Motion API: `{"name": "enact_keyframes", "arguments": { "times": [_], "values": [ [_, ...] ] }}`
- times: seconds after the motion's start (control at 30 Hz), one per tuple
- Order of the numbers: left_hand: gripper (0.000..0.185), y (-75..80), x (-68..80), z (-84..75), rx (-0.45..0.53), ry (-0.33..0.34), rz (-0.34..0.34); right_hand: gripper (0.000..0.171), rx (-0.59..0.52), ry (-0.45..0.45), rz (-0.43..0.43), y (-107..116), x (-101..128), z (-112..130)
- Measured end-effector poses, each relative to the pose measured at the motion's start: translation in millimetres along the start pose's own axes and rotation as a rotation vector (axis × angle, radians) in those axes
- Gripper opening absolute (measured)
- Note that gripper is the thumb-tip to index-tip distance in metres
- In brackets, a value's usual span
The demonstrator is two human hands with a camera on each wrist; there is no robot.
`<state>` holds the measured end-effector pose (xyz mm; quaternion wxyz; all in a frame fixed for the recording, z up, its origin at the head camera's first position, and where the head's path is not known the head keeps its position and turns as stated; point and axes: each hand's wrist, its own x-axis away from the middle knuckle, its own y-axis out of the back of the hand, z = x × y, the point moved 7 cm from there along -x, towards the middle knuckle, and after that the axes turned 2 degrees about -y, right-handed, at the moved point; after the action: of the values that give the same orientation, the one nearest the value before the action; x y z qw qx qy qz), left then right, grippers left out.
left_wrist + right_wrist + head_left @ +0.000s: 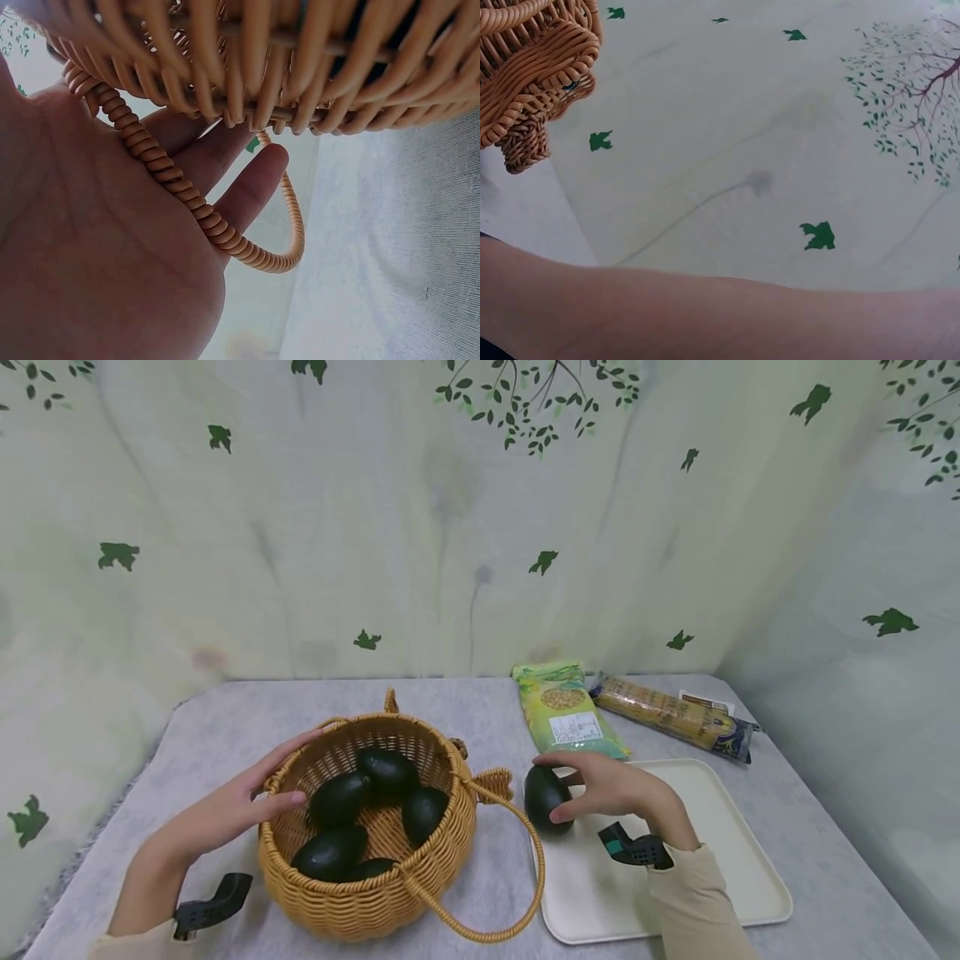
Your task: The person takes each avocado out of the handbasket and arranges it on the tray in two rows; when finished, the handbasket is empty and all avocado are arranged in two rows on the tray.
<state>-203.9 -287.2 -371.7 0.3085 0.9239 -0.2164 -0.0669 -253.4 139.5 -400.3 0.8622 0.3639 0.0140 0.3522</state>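
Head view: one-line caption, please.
Left hand touches a round tan wicker basket of dark-green oval fruits; right hand holds another fruit at a white rectangular tray.

1. Soft, even light fills the head view, colours muted, with a faint shadow on the tray (727,827) below the right hand (611,785).
2. And there are the glints: faint on the dark fruits (423,816), sharper along the long packet's (663,712) film!
3. Over to the left wrist: the left hand (112,217) sits in gloom against a bright, washed-out backdrop (255,307).
4. Right wrist: skin (705,319) along the bottom looks dim, soft-focused.
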Motion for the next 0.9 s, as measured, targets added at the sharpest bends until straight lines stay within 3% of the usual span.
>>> {"name": "enact_keyframes", "arguments": {
  "times": [0.17,0.53,0.73,0.9],
  "values": [
    [0.074,2.8,0.0,-0.3,-0.023,-0.003,-0.009,0.082,-0.052,-0.007,0.018,1,-2,0],
    [0.074,0.0,-0.8,1.7,0.0,0.006,0.001,0.083,-0.025,-0.04,-0.016,6,5,1],
    [0.074,0.9,-0.9,1.4,0.008,0.005,-0.004,0.078,-0.039,0.03,-0.127,15,6,15],
    [0.074,-0.4,-0.7,2.2,0.013,-0.002,0.001,0.072,-0.08,0.153,-0.223,21,6,35]
  ]
}}
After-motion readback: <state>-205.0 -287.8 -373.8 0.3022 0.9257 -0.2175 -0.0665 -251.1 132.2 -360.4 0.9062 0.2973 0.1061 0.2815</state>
